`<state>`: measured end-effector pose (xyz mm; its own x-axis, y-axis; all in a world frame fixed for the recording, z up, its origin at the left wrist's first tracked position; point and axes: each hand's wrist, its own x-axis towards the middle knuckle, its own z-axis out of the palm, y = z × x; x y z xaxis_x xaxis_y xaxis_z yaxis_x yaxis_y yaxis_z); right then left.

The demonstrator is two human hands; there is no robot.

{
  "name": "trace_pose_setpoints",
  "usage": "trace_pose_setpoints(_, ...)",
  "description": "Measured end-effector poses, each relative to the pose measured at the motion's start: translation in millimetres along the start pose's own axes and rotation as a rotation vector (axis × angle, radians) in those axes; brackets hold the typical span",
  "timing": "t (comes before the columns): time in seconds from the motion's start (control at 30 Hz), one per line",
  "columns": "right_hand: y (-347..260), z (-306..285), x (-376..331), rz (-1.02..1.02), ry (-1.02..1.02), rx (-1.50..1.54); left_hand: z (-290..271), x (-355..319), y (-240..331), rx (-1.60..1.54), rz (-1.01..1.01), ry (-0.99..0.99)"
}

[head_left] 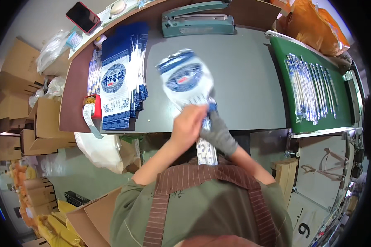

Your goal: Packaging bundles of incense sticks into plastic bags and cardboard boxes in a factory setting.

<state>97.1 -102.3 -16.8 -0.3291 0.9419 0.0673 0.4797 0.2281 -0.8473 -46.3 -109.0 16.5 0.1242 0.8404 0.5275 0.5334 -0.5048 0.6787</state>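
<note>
Two hands meet at the grey table (251,74)'s near edge: the left hand (188,126) clamped on one blue-and-white bag (184,78) over the table, the gloved right hand (220,136) around one stick bundle (207,153). One sealer (198,27) stands at the table's far side.

Held bag (187,78): 1, wht/blue
Stacked bags (116,84): 1 pile, overlapping, exact qty unclear
Held wrapped sticks (206,153): 1 bundle, no. unclear
Board sticks (303,88): approx. 10+, too tight to count
Side sticks (93,72): several, partly hidden
Green board (344,113): 1
Worktop (251,61): 1
Sealer (198,26): 1
Phone (82,17): 1
</note>
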Motion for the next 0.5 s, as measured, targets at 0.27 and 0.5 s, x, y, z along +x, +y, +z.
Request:
trace_pose_setpoints(0.27,-10,-35,-50,0.208,-0.173,-0.421,-29,-18,24,-0.191,-0.027,-0.316)
trace_pose_setpoints(0.5,-91,-83,89,-0.295,0.212,-0.328,-56,76,19,0.33,0.162,0.052)
